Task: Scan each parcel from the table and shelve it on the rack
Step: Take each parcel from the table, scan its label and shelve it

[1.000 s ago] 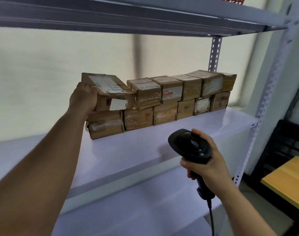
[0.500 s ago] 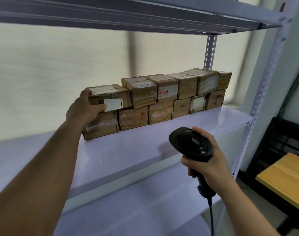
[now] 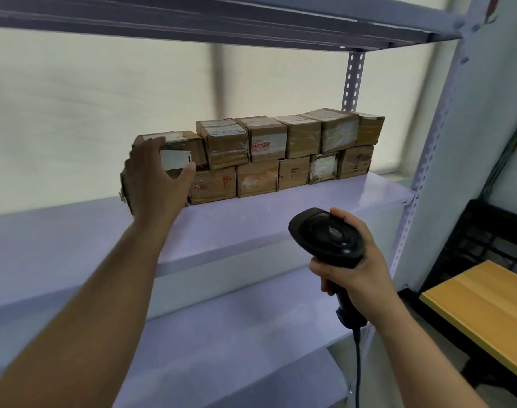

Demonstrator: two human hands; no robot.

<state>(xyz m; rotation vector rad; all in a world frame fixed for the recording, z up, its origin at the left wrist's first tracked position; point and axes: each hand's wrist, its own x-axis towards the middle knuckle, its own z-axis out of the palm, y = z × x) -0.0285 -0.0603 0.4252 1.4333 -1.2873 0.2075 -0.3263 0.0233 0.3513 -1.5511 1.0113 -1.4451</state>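
While left hand (image 3: 154,181) covers end, parcel (image 3: 186,141) lies lengthwise along shelf (image 3: 281,207)

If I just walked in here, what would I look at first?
Probably the wall of brown boxes, stacked two high along the back of the shelf. The left hand reaches up to the top box at the left end, and the right hand grips a black scanner lower down in front.

l hand (image 3: 154,184) fingers spread, arm out fwd | r hand (image 3: 360,269) curled round scanner (image 3: 325,237), low
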